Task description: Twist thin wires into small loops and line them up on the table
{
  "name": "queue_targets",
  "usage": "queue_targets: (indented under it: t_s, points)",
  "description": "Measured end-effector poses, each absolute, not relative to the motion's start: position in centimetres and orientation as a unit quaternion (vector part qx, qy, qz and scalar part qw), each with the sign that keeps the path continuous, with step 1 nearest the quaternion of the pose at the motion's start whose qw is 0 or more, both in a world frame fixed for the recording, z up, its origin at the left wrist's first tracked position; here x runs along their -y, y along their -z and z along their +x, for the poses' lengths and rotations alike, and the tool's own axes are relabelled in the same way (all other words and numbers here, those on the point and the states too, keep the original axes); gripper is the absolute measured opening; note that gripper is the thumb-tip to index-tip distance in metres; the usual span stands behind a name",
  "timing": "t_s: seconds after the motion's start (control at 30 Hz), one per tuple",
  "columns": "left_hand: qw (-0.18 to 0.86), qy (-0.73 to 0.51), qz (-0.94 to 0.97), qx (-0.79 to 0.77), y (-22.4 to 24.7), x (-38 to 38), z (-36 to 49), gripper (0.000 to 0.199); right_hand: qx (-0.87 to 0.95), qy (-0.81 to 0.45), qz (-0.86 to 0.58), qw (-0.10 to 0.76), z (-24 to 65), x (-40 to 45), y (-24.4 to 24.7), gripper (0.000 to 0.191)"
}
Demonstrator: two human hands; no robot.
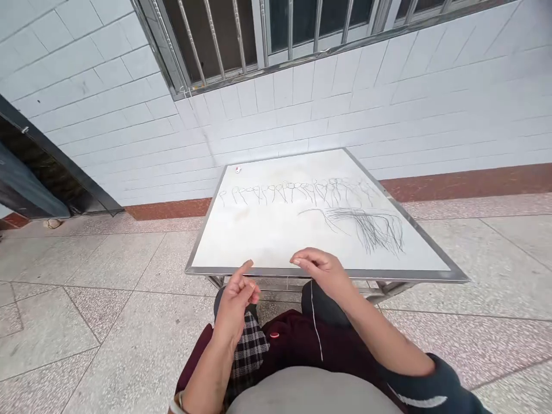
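My left hand (pixel 236 296) is raised over my lap at the table's near edge. Its index finger points up, while the thumb presses against the other curled fingers. My right hand (pixel 321 269) hovers over the near edge of the white tabletop (pixel 267 241), thumb and index fingertip pinched together. Anything between the fingers of either hand is too fine to make out. Beyond the right hand lies a bundle of thin dark strands (pixel 375 227). Farther back, a row of looped dark strands (pixel 293 187) runs across the tabletop. A thin white cord (pixel 317 328) hangs below my right hand.
A small white and red object (pixel 238 169) lies near the table's far left corner. The table's grey metal rim (pixel 414 276) is close to my knees. A white tiled wall (pixel 276 115) with a barred window (pixel 288 29) stands behind, and a dark doorway (pixel 34 167) is at left.
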State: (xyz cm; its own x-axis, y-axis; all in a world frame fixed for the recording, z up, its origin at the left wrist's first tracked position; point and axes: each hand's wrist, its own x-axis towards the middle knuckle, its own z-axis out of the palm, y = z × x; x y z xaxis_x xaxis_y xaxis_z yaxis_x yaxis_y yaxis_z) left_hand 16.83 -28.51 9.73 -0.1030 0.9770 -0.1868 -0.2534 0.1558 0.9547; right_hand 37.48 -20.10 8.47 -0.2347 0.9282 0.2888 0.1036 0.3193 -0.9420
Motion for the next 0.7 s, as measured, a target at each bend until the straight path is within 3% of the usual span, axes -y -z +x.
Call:
queue_targets:
  t_s: [0.23, 0.47, 0.7]
  points:
    - [0.615, -0.535, 0.387, -0.431, -12.5, 28.6, 20.8, 0.054, 0.715, -0.414, -0.308, 0.472, 35.6, 23.0, -10.0, 0.019]
    - [0.594, -0.599, 0.343, -0.412, -12.2, 30.7, 21.3, 0.056, 0.608, -0.605, -0.279, 0.432, 36.7, 25.1, -10.6, 0.027]
    - [0.627, -0.580, 0.352, -0.384, -13.0, 31.8, 20.8, 0.059, 0.594, -0.621, -0.280, 0.427, 35.2, 25.7, -10.8, 0.028]
